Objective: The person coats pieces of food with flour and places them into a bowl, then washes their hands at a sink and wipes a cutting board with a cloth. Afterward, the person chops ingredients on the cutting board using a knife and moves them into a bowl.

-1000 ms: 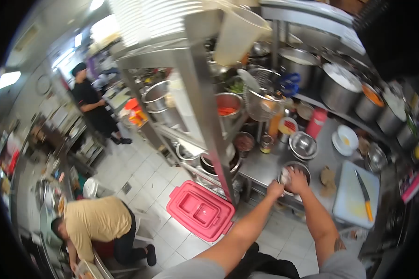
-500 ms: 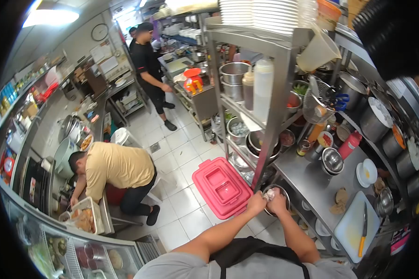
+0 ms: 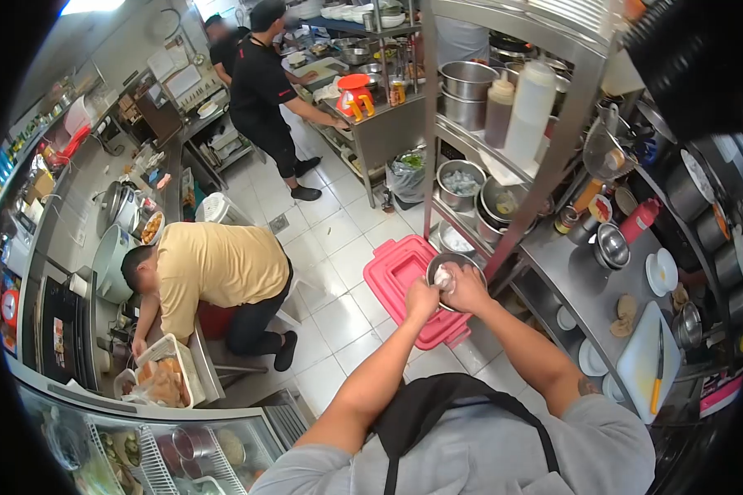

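A round metal bowl [image 3: 442,258] is in front of me, overlapping the right part of a pink lidded bin [image 3: 380,272] on the floor. My left hand [image 3: 422,300] is closed at the bowl's left rim. My right hand [image 3: 468,289] reaches into the bowl, its fingers curled against a whitish lump [image 3: 445,279]. The lump's kind is too small to tell, and my right hand partly hides it.
A steel shelf rack [image 3: 516,198] with pots and bottles rises ahead. On the right, a steel counter [image 3: 574,285] bears a cutting board [image 3: 645,363] and a yellow-handled knife [image 3: 657,375]. A person in yellow [image 3: 219,268] bends at the left; a person in black [image 3: 260,91] stands farther back.
My view has shifted. Both hands and the bowl have moved left, from beside the pink bin to over its right part. The near person in black now has a hand at the far counter.
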The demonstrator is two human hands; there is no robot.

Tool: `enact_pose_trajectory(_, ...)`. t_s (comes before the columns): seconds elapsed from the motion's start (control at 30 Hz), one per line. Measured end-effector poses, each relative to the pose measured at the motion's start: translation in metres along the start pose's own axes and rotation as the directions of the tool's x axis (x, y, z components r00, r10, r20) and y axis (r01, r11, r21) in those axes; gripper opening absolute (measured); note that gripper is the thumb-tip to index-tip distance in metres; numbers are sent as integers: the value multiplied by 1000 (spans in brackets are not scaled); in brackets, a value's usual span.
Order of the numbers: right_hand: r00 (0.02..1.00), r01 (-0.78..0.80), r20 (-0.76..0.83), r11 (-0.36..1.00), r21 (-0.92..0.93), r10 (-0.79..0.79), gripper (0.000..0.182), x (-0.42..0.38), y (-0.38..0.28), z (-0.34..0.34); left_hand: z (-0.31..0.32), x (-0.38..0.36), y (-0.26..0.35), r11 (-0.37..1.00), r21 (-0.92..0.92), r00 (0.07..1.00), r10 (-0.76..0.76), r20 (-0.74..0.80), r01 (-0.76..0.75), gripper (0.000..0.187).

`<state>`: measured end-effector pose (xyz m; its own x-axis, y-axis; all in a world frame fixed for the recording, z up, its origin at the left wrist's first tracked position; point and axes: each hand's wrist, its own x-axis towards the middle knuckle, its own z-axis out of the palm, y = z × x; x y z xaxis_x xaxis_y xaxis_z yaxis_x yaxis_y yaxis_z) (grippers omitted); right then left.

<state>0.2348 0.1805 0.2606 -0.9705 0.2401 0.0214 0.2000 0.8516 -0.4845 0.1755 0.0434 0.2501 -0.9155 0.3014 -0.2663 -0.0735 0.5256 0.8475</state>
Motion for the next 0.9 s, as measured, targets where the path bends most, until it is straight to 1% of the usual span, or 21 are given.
enact_pose_trajectory(0.03,999,20,27,1000,9,-21,83,3,-7,5,-11,6,-8,1000,-9,1000,13,-12,-13,28)
enact_pose_trajectory(0.07,998,40,53,999,19,-41,84,7,-13,10,-20,9,-16,999,19,998,42,-42,-42,29)
enact_pose_trajectory(0.1,990,-23,138,989,149,2,87,12,-24,9,-32,9,-17,996,49,995,74,-70,-71,29)
enact_pose_trajectory(0.13,992,-15,128,987,157,-5,87,18,-32,14,-43,8,-19,992,82,990,105,-94,-97,29)
enact_pose_trajectory(0.2,994,-13,113,984,178,-7,86,24,-46,29,-64,9,-21,996,61,996,61,-61,-58,29)
enact_pose_trajectory(0.23,993,15,116,989,144,-32,84,30,-52,34,-73,13,-21,998,50,998,42,-40,-40,29)
enact_pose_trajectory(0.33,997,79,0,990,-117,-79,82,46,-74,36,-67,54,-61,999,18,998,31,-60,-30,31)
enact_pose_trajectory(0.4,973,217,-68,974,-67,-222,82,54,-72,40,-87,53,-46,999,-7,999,34,9,-34,33)
enact_pose_trajectory(0.47,977,213,-30,975,60,-212,85,59,-65,34,-77,78,-74,995,-99,1000,23,-9,-24,32)
enact_pose_trajectory(0.5,975,223,-23,967,119,-222,86,62,-62,31,-90,64,-57,990,-142,1000,-9,28,13,30)
enact_pose_trajectory(0.53,979,202,-8,974,102,-202,87,64,-60,30,-103,53,-35,981,-186,998,-37,57,47,27)
enact_pose_trajectory(0.57,983,183,8,979,86,-184,88,66,-57,29,-98,59,-42,968,-237,996,-70,57,82,26)
enact_pose_trajectory(0.63,989,140,43,987,84,-144,87,65,-58,34,-89,64,-49,989,-146,1000,23,17,-21,27)
enact_pose_trajectory(0.67,995,95,11,991,91,-97,84,68,-58,41,-82,68,-50,992,-102,997,75,-4,-75,28)
enact_pose_trajectory(0.7,999,52,-18,994,100,-50,82,69,-57,52,-76,67,-46,992,-95,996,90,17,-88,26)
enact_pose_trajectory(0.73,999,11,-47,994,112,-5,80,70,-52,64,-71,64,-40,995,-15,995,98,15,-97,25)
enact_pose_trajectory(0.77,997,-5,-76,991,134,16,74,71,-39,82,-68,59,-32,992,69,994,107,13,-108,24)
enact_pose_trajectory(0.8,993,-28,-102,971,238,54,64,69,-33,94,-64,58,-28,981,154,993,118,11,-119,23)
enact_pose_trajectory(0.83,986,-133,-39,913,385,160,62,72,-20,122,-57,64,-33,965,221,990,125,73,-138,24)
enact_pose_trajectory(0.87,968,-233,39,826,513,249,61,78,-4,151,-47,71,-36,944,292,987,137,79,-154,26)
enact_pose_trajectory(0.9,956,-278,125,684,674,265,56,81,6,166,-38,77,-39,916,364,986,146,86,-167,28)
